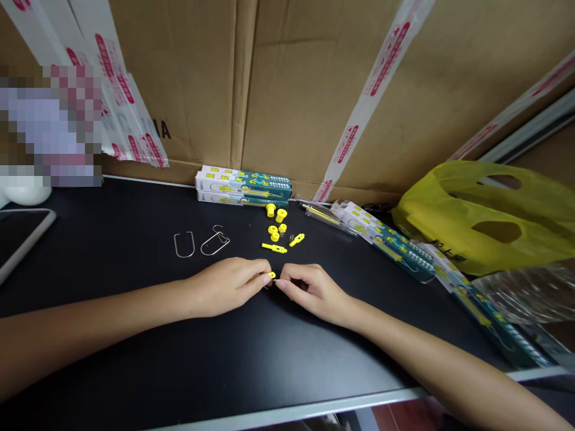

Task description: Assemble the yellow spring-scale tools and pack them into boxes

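Note:
My left hand (224, 286) rests on the black table (135, 335), fingers pinched round a small yellow plastic piece (271, 275) whose tip shows past them. My right hand (309, 290) meets it from the right, fingertips pinched against that same piece; whatever small part it holds is too tiny to name. Just beyond the hands lie several loose yellow plastic parts (278, 230), some round, some rod-shaped. Two bent metal wire hooks (202, 242) lie to the left of them.
Packaged card packs (245, 187) are stacked against the cardboard boxes (291, 90) at the back; more packs (395, 242) trail along the right. A yellow plastic bag (489, 215) sits at right, a tablet (20, 236) at the left edge.

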Demonstrator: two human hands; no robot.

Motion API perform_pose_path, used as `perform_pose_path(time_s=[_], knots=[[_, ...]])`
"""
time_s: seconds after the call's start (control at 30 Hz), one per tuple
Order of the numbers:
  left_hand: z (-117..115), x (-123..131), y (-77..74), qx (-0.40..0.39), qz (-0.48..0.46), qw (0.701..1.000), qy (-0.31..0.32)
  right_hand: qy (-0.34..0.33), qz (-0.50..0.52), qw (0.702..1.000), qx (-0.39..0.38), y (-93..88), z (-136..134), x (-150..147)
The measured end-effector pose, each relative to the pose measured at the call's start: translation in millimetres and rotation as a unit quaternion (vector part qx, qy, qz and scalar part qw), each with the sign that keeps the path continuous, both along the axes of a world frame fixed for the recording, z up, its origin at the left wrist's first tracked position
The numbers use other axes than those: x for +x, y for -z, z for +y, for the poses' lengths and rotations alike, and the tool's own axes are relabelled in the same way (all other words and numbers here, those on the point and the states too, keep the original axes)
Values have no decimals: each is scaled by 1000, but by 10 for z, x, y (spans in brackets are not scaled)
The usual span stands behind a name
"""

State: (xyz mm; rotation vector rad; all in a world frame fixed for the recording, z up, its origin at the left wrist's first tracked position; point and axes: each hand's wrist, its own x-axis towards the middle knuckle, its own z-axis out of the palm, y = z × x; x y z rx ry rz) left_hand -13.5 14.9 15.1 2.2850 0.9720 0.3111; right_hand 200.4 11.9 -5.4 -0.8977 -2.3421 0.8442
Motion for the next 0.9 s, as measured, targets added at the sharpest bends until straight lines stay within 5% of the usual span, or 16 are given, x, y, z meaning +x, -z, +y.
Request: perform_pose_path(time_s=[0.9], knots=[[8, 10, 15, 20, 43, 999, 14, -5, -28, 1000, -6, -20, -1, 4]])
